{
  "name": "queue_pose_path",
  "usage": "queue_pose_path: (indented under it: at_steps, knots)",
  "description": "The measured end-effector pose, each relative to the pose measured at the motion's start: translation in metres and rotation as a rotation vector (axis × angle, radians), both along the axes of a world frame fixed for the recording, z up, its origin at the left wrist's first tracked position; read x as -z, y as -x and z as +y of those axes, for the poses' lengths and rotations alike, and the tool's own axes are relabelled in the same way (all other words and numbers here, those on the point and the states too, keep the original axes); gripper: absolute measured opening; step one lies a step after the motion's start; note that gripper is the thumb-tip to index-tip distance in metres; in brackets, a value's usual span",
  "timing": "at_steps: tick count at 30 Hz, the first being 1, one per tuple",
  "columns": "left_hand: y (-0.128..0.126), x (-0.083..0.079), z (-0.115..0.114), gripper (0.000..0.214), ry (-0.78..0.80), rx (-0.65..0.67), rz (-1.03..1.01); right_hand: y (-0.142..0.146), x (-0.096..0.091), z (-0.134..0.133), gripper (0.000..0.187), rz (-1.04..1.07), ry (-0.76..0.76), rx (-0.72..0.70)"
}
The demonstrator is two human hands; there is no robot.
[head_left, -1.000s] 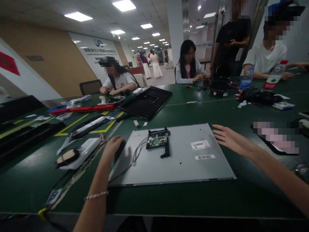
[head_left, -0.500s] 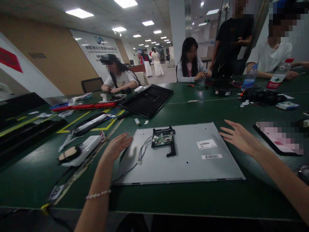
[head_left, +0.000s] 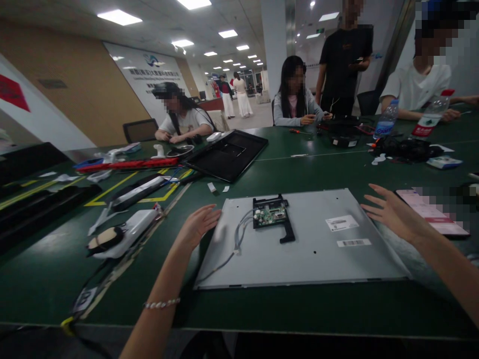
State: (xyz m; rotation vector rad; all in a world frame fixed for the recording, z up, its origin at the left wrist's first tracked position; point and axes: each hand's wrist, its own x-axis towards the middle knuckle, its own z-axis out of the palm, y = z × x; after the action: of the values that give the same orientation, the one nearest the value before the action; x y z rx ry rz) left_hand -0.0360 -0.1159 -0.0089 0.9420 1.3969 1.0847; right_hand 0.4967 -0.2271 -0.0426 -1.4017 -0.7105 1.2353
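The panel [head_left: 280, 267] is laid flat on the surface [head_left: 322, 311], topped by a board [head_left: 270, 215]. It is flanked by the left hand [head_left: 196, 227] and right hand [head_left: 392, 214], fingers held apart near its side edges; whether contact is made cannot be told.

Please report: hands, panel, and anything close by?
Left hand open, beside panel. Right hand open, by panel's right edge. Panel flat on table, circuit board on top. Phone close to right hand.

The counter [head_left: 299, 314] is green, with yellow tape [head_left: 112, 188]. A flat silver panel [head_left: 269, 262] lies near the front, a big black cover [head_left: 213, 162] lies farther back, and two bottles [head_left: 387, 119] stand at the right.
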Motion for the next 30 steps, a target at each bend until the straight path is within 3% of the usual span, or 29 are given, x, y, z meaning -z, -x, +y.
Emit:
queue_pose_path:
  at_steps: [6,9,12,15,18,20,23,30]
  knots:
    - [-0.021,0.004,-0.007,0.038,-0.048,0.108,0.131,-0.012,-0.001,-0.005,0.073,-0.341,0.027,-0.065]
    - [-0.033,0.004,-0.007,0.051,-0.136,0.165,0.353,-0.003,-0.001,0.002,0.074,-0.652,0.011,-0.13]
    - [-0.055,0.001,-0.006,0.066,-0.329,0.245,0.656,0.01,0.01,0.014,0.072,-0.95,-0.153,-0.272]
    - [-0.082,-0.008,-0.005,0.085,-0.513,0.545,0.858,0.023,0.028,0.025,0.07,-1.271,-0.14,-0.375]
    - [-0.105,-0.015,-0.001,0.103,-0.515,0.866,0.946,0.033,0.044,0.028,0.063,-1.49,-0.091,-0.413]
    - [-0.115,-0.016,0.005,0.112,-0.474,0.98,0.952,0.036,0.051,0.028,0.06,-1.573,-0.118,-0.394]
    - [-0.122,-0.011,0.014,0.119,-0.44,1.046,0.902,0.036,0.054,0.028,0.06,-1.623,-0.167,-0.374]
    - [-0.125,0.0,0.01,0.111,-0.517,0.979,0.829,0.034,0.051,0.03,0.062,-1.591,-0.131,-0.391]
